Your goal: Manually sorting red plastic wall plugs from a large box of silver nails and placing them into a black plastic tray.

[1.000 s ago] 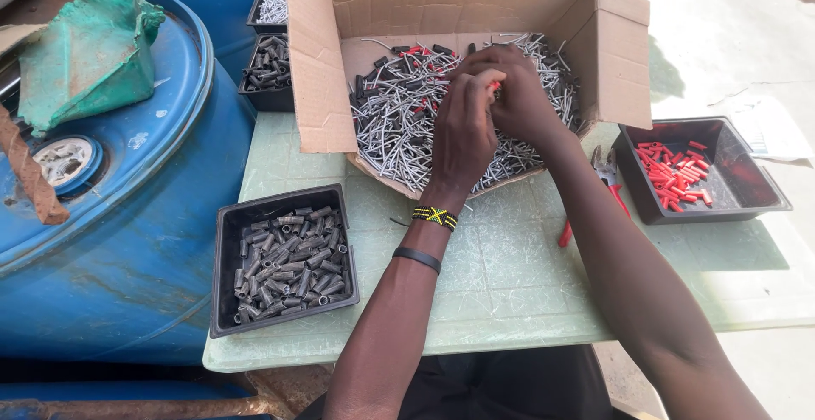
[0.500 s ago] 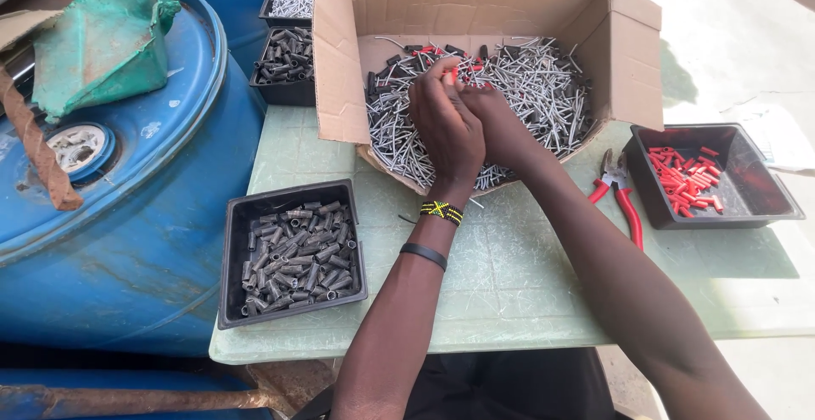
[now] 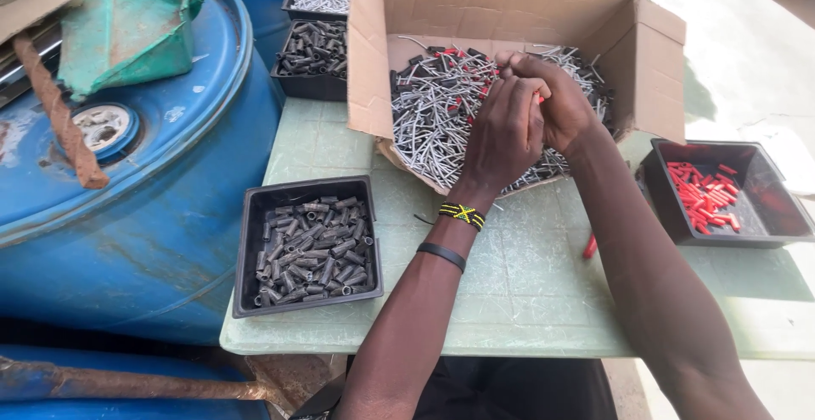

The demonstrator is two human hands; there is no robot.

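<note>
An open cardboard box [image 3: 509, 12] sits at the far edge of a pale green table [image 3: 526, 293], filled with a tangled heap of thin silver metal pins [image 3: 433, 114] mixed with small red and black pieces. Both hands meet over the heap: the left hand [image 3: 501, 135] shows its back, fingers curled together, pressed against the right hand [image 3: 556, 101], whose fingers pinch a small red piece; the grip itself is mostly hidden. A black tray of dark sleeves [image 3: 310, 242] lies left, a tray of red caps [image 3: 722, 195] right, with bare tabletop between them.
</note>
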